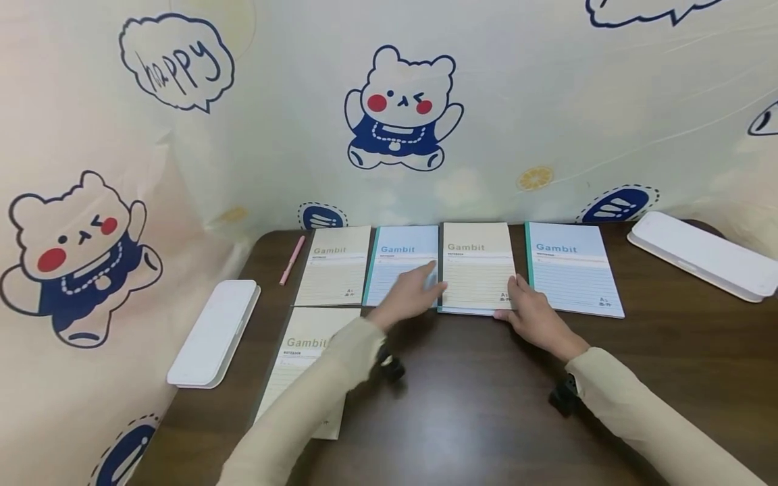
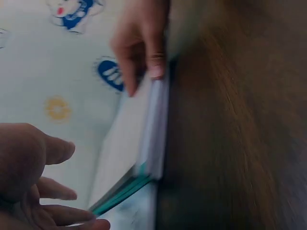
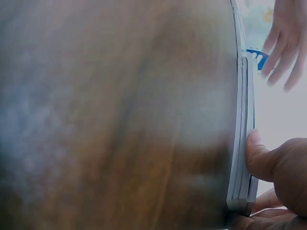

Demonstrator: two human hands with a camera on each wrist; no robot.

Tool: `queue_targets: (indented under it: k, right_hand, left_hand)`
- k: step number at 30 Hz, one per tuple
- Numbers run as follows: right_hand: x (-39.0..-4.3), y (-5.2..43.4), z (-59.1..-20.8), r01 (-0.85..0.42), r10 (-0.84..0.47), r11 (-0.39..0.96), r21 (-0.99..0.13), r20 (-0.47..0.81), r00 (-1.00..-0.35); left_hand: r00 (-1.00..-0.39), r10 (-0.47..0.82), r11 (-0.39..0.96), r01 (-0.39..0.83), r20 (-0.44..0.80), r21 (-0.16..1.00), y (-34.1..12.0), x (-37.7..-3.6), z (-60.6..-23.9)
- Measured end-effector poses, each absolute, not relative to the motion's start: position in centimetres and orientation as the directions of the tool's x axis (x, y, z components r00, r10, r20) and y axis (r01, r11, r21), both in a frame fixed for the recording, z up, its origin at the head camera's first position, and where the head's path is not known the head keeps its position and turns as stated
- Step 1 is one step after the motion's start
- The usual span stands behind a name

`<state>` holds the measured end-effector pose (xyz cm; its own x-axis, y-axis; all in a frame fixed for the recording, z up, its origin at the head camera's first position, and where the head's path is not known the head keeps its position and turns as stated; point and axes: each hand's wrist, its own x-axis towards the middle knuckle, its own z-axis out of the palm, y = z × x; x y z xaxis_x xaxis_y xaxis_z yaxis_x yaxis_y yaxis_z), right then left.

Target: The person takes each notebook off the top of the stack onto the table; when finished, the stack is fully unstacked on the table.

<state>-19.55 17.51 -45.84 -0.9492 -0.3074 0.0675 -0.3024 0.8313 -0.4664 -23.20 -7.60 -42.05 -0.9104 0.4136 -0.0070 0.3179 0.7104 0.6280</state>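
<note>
Stack (image 1: 477, 268) of thin notebooks, mid-row at the table's (image 1: 486, 405) far edge between 2 blue ones, looks light, floppy and slippery to me, best taken by its edges; my right hand (image 1: 535, 317) pinches its near right corner, my left hand (image 1: 408, 295) hovers open beside it.

beige notebook stack (image 1: 476, 270), flat, mid-table

Beige and blue lined notebooks (image 1: 477, 266) (teal spines) on dark brown table (image 1: 486, 405)
</note>
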Motion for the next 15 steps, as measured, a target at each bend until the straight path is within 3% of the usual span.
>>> queue_targets:
  k: [4, 7, 15]
  right_hand:
    - [-19.5, 17.2, -45.8, -0.311, -0.318, 0.828, -0.467, 0.067, -0.946]
    - [-19.6, 17.1, -45.6, -0.322, -0.326, 0.825, -0.464, 0.074, -0.942]
    - [-19.9, 17.3, -45.5, -0.305, -0.319, 0.823, -0.480, 0.053, -0.946]
  left_hand:
    - [-0.920, 0.391, 0.762, 0.308, -0.025, 0.569, -4.7, -24.4, -43.2]
    - [-0.956, 0.290, 0.756, 0.206, -0.037, 0.621, -3.7, -24.3, -43.5]
    - [-0.994, 0.042, 0.418, -0.075, -0.101, 0.905, -3.2, -24.6, -42.2]
